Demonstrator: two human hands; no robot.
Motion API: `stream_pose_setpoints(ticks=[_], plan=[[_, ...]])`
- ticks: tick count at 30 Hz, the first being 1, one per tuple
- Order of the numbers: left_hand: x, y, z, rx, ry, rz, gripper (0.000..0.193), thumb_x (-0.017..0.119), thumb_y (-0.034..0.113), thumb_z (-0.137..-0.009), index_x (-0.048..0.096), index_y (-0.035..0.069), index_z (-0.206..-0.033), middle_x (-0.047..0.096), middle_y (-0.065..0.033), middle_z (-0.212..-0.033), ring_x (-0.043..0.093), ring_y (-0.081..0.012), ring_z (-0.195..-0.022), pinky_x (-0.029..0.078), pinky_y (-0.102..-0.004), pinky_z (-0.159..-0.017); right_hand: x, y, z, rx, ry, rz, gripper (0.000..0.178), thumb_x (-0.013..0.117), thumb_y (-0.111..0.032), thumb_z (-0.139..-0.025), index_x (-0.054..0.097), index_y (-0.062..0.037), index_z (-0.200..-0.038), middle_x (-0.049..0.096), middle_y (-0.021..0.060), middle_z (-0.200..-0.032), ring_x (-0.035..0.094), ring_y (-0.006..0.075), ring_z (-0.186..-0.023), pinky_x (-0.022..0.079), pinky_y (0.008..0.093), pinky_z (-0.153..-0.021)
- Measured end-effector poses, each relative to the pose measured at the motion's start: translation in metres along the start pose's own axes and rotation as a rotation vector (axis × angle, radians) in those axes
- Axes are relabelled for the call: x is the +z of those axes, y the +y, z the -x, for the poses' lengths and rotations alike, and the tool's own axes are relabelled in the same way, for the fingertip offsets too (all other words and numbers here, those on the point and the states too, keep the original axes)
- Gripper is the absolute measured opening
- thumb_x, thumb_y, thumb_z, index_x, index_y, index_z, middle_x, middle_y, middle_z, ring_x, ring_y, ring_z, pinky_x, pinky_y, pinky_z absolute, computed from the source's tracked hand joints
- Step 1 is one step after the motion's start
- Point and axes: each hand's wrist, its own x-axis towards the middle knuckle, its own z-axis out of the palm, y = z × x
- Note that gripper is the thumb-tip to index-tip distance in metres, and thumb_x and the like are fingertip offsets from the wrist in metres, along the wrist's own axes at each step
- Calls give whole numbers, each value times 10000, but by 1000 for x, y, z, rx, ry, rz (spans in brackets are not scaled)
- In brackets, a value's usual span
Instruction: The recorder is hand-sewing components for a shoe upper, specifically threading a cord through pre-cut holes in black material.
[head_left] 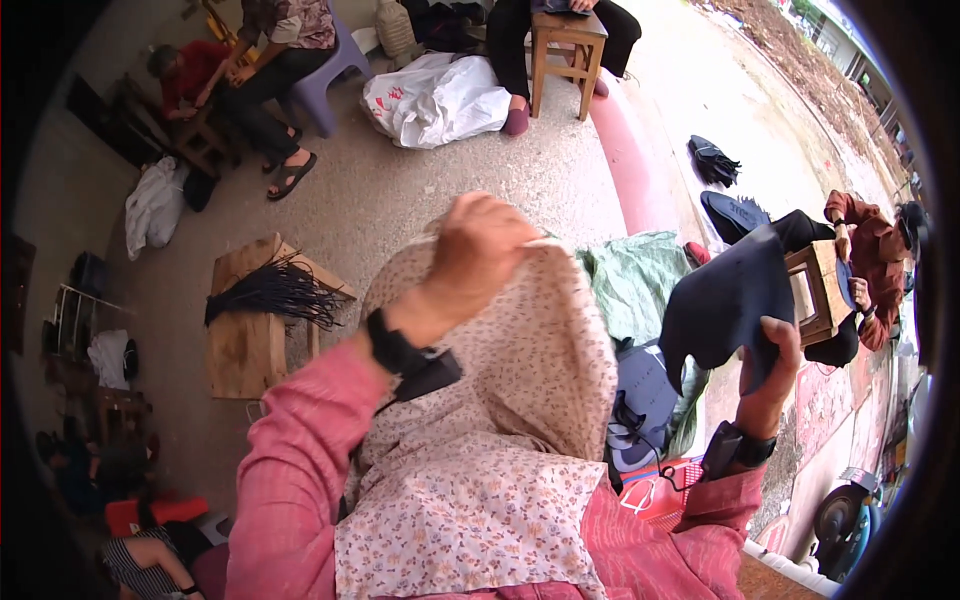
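Observation:
My left hand (475,250) is closed, its fingers pinching the hem of a floral apron (470,520) and lifting the cloth over my lap. A black band with a small dark box (425,372) is strapped to that wrist. Out to the right, my right hand (775,365) grips a thin navy sheet (730,300) with a curved, notched lower edge, thumb across its near corner. What the sheet is made of I cannot tell. Beneath it, by my right knee, lie a pile of blue flat pieces (640,390) and a crumpled pale green cloth (635,280).
A wooden stool (240,350) at left carries a bundle of dark cords (275,295). White sacks (435,100) lie on the floor ahead. Co-workers sit at far left, far ahead and right, one beside a wooden stool (818,290). A red basket (660,500) stands near my right side.

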Motion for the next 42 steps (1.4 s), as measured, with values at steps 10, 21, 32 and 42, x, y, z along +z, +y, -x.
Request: stream_pose_setpoints(ticks=[10, 21, 32, 42], plan=[[-2, -8, 54, -839, -156, 785, 449, 585, 362, -979, 559, 26, -1276, 634, -59, -1134, 591, -150, -1075, 528, -275, -807, 124, 17, 45, -251, -947, 505, 164, 609, -74, -732, 514, 31, -815, 556, 259, -1285, 659, 314, -836, 519, 350, -724], [17, -22, 119, -1023, -121, 1237, 442, 512, -9, -944, 401, -31, -1372, 607, -141, -1201, 612, -170, -1063, 521, -285, -891, 153, 100, 11, -444, -1049, 725, 386, 704, -273, -866, 596, -54, -1164, 512, 201, -1368, 520, 374, -1226, 433, 450, -987], [-32, -47, 123, -683, 121, 254, 327, 647, 70, -868, 598, 34, -1188, 676, -133, -928, 676, -258, -827, 533, -347, -688, 176, 141, 32, -712, -1220, 1096, 703, 598, -490, -888, 459, -34, -1405, 333, 191, -1524, 228, 400, -1440, 106, 534, -1185], [-172, -223, 349, -1031, 475, -360, 74, 630, 30, -839, 653, 44, -908, 658, -140, -893, 632, -308, -834, 512, -376, -747, 177, 138, 15, -624, -1354, 1063, 714, 581, -512, -903, 441, -49, -1428, 289, 199, -1550, 169, 402, -1465, 82, 534, -1188]])
